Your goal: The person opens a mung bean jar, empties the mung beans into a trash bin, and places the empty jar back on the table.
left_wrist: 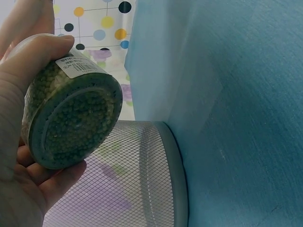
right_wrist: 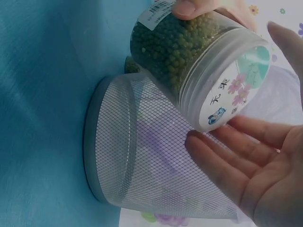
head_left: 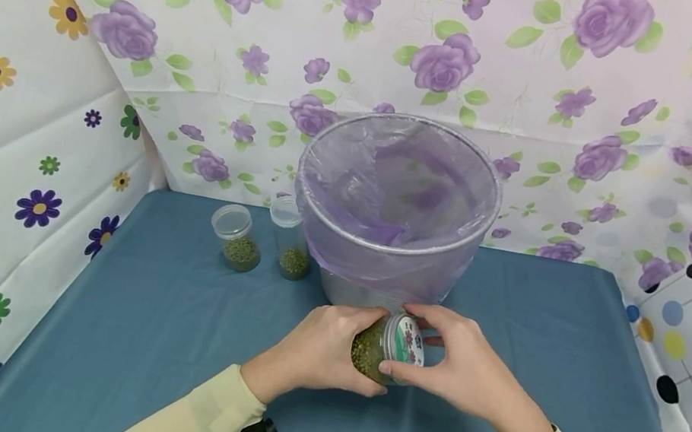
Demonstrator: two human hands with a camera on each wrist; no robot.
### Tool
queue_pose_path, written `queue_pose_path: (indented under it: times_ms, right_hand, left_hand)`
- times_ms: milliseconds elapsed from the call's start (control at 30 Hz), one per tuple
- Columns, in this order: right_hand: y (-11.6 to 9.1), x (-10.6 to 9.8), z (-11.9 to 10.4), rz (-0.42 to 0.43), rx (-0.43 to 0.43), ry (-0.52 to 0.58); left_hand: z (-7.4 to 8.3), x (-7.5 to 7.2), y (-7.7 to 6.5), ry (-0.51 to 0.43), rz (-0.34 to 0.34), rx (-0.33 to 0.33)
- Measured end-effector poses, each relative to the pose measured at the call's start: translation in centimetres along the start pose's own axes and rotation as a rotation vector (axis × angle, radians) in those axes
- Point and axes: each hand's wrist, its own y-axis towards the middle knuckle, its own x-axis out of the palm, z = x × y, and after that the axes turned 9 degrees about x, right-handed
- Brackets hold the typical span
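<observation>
A clear plastic jar of small green beans (head_left: 368, 349) is tilted on its side above the table, its screw lid (head_left: 409, 341) facing right. My left hand (head_left: 323, 343) grips the jar's body, thumb on one side and fingers on the other, with the round base showing in the left wrist view. A flowered label covers the lid (right_wrist: 235, 90). Around that lid my right hand (head_left: 466, 364) is spread, thumb apart from the fingers. The fingertips (right_wrist: 195, 138) are at the lid's rim; whether they touch it I cannot tell.
Behind the hands stands a wire-mesh bin (left_wrist: 142, 175) with a purple plastic liner (head_left: 381, 253). Left of it are two clear containers, a short one (head_left: 236, 237) and a taller one (head_left: 290, 237), each partly filled with green grains. Blue cloth (head_left: 155, 352) covers the table; patterned sheets surround it.
</observation>
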Motion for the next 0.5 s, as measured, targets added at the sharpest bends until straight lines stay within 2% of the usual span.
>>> queue_pose_path:
  times_ms: [100,233,500]
  right_hand:
    - [0.13,0.16,-0.04,0.030,0.027,-0.012]
    - [0.11,0.24,0.01,0.007,0.053,-0.024]
    - [-0.03,-0.16,0.17,-0.081,-0.004,0.030]
  left_hand:
    - [-0.04,0.00,-0.02,0.008,-0.002,0.003]
    - [-0.03,0.07,-0.10,0.022,-0.017,-0.001]
    - [-0.03,0.32,-0.13,0.016,-0.036,-0.012]
